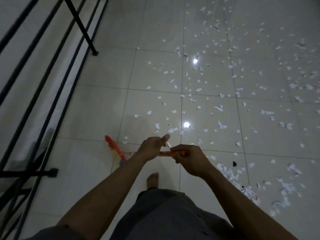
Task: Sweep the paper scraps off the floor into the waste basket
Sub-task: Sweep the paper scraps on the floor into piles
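Note:
Both hands hold an orange broom handle [166,153] in front of my body. My right hand [189,159] is closed around its upper end. My left hand [153,147] grips it lower down, with the index finger stretched out. The orange broom head [112,144] rests on the floor to the left, blurred. Several white paper scraps [220,94] lie scattered over the white tiles ahead and to the right, with a denser heap of scraps [242,182] at my right side. No waste basket is in view.
A black metal frame [52,80] with slanted bars fills the left side, and its foot [94,53] stands on the tiles. My bare foot [153,179] is below the hands. Two lamp reflections shine on the glossy floor.

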